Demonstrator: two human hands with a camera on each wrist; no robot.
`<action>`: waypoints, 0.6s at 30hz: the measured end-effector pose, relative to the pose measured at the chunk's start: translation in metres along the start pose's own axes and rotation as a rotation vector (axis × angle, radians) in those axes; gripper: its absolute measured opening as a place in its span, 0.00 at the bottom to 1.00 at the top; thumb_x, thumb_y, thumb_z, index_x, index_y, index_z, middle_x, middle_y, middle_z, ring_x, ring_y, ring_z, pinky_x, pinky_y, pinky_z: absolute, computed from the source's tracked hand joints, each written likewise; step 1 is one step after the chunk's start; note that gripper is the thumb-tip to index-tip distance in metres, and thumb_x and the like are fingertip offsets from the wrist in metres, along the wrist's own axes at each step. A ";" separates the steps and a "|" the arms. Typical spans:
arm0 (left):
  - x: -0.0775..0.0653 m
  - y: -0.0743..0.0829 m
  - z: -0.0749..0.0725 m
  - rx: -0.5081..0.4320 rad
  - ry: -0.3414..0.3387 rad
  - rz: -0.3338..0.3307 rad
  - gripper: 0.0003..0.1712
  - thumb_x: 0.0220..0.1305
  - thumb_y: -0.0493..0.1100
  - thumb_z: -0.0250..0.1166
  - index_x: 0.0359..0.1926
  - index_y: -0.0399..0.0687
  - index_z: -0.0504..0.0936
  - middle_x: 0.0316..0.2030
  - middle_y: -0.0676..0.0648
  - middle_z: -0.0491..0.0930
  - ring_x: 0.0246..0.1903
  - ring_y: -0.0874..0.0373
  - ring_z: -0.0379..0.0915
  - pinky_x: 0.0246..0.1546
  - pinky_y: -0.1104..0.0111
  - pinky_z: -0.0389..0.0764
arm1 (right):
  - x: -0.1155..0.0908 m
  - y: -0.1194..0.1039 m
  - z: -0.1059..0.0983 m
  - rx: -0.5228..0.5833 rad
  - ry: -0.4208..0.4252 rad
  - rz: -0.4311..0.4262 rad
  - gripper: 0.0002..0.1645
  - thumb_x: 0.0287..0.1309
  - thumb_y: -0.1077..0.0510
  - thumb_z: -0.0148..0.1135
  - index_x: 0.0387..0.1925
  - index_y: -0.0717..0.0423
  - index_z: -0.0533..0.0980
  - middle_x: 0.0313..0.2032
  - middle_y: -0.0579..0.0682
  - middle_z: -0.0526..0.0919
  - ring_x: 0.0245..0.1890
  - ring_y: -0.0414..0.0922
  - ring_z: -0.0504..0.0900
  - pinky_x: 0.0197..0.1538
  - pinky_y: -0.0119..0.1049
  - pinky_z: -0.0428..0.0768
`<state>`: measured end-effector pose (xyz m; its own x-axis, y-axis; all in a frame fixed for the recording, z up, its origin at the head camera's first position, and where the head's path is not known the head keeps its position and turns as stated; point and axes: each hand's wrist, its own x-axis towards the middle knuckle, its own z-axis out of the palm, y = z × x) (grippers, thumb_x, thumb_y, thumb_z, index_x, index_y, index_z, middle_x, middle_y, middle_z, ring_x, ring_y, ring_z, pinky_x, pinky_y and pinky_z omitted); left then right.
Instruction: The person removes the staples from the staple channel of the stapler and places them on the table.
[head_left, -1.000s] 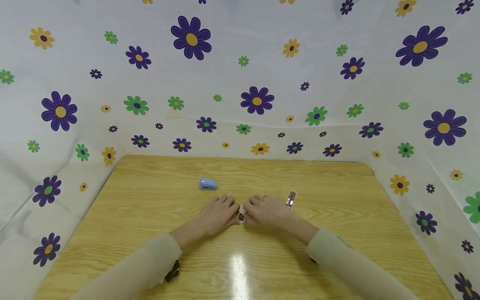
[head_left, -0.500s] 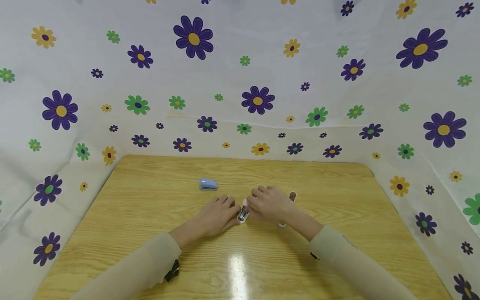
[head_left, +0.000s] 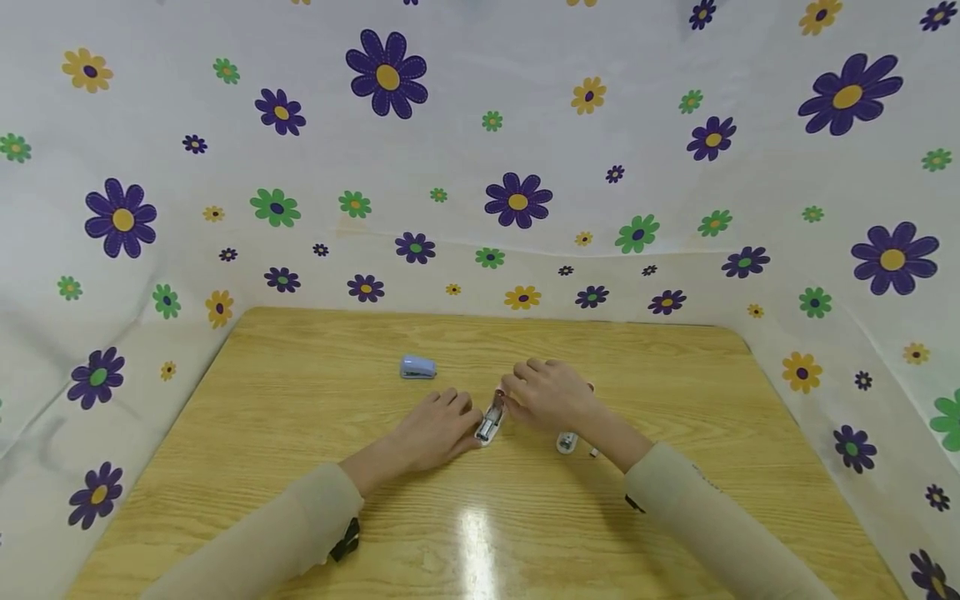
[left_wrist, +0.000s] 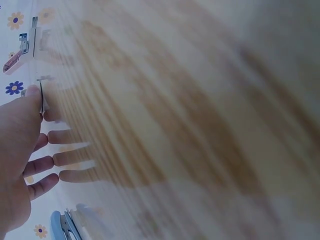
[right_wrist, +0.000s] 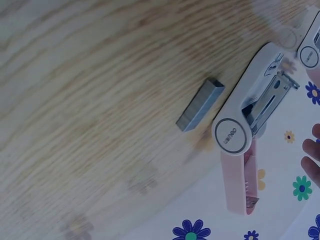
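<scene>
In the head view my left hand pinches the white base of a small pink-and-white stapler low over the table. My right hand pinches its raised pink top, and the metal staple channel shows between. Thumb and forefinger of the left hand close on the base in the left wrist view. A second pink-and-white stapler lies unfolded beneath my right forearm, its channel tipped up. Beside it is a strip of staples. Fingertips of the right hand show at the right edge there.
A blue stapler rests on the wooden table, beyond my left hand. White cloth printed with flowers stands around the back and sides of the table.
My right hand has moved away from my left, forward and rightward, lifting the pink top so the stapler now gapes. The second stapler's white base has come into sight under the right wrist.
</scene>
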<state>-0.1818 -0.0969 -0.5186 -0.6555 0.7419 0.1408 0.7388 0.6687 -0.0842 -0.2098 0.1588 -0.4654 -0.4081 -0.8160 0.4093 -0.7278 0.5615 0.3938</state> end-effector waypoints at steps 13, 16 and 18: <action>0.000 0.002 -0.005 0.008 -0.009 0.001 0.23 0.78 0.66 0.54 0.57 0.56 0.78 0.51 0.49 0.79 0.50 0.54 0.75 0.48 0.61 0.79 | -0.004 0.007 0.007 -0.003 -0.130 0.102 0.13 0.70 0.46 0.65 0.40 0.50 0.84 0.31 0.46 0.86 0.28 0.42 0.83 0.28 0.33 0.81; 0.001 0.002 -0.003 0.009 -0.015 -0.005 0.24 0.79 0.66 0.54 0.57 0.56 0.78 0.52 0.49 0.79 0.50 0.54 0.74 0.49 0.61 0.79 | -0.005 0.008 0.010 -0.015 -0.150 0.121 0.13 0.72 0.46 0.64 0.40 0.51 0.84 0.31 0.46 0.86 0.28 0.42 0.83 0.28 0.34 0.82; 0.001 0.002 -0.002 0.006 -0.021 -0.009 0.24 0.79 0.66 0.54 0.58 0.56 0.77 0.52 0.49 0.79 0.51 0.53 0.74 0.49 0.60 0.79 | -0.005 0.008 0.012 -0.017 -0.161 0.131 0.13 0.72 0.46 0.64 0.41 0.51 0.84 0.31 0.46 0.86 0.29 0.43 0.83 0.28 0.34 0.82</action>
<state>-0.1808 -0.0955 -0.5166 -0.6649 0.7370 0.1209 0.7323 0.6752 -0.0887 -0.2199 0.1660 -0.4743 -0.5822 -0.7466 0.3219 -0.6539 0.6653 0.3603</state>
